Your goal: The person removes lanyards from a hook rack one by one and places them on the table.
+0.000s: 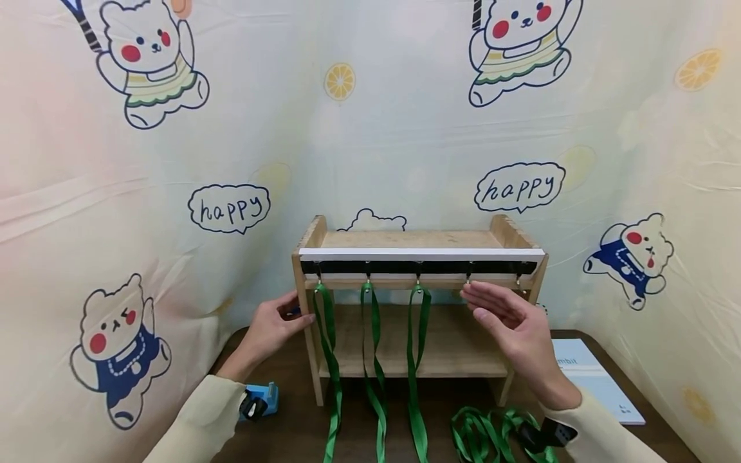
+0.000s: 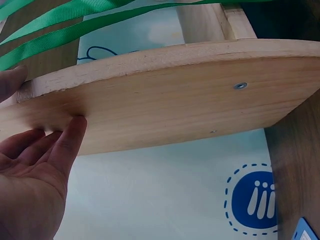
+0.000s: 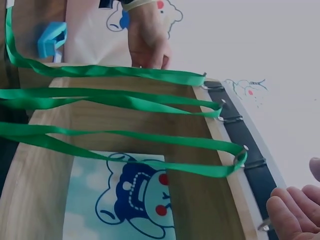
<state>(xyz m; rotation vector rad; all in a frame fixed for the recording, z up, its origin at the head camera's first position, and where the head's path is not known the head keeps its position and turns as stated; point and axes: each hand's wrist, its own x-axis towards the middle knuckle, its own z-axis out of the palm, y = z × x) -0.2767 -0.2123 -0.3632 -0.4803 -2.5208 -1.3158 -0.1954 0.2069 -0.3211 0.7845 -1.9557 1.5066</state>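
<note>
A wooden two-tier rack [image 1: 405,370] stands before me, with a black-and-white strip [image 1: 393,267] across its upper front. Green ribbon loops hang from three metal hooks: the left ribbon [image 1: 329,334], the middle ribbon [image 1: 375,321] and the right ribbon [image 1: 424,321]. My left hand [image 1: 269,334] holds the rack's left side panel [image 2: 165,95], thumb at the front edge and fingertips against the outer face. Fingers extended, my right hand [image 1: 521,334] is at the fourth hook [image 3: 264,225]; whether it touches is unclear. Another hook [image 1: 519,279] hangs farther right without ribbon.
Loose green ribbons [image 1: 483,432] lie heaped on the dark table [image 1: 278,440] at front right. A blue tape dispenser [image 1: 269,397] sits left of the rack. To the right lies a pale booklet [image 1: 604,386]. Printed cloth [image 1: 405,141] surrounds the table.
</note>
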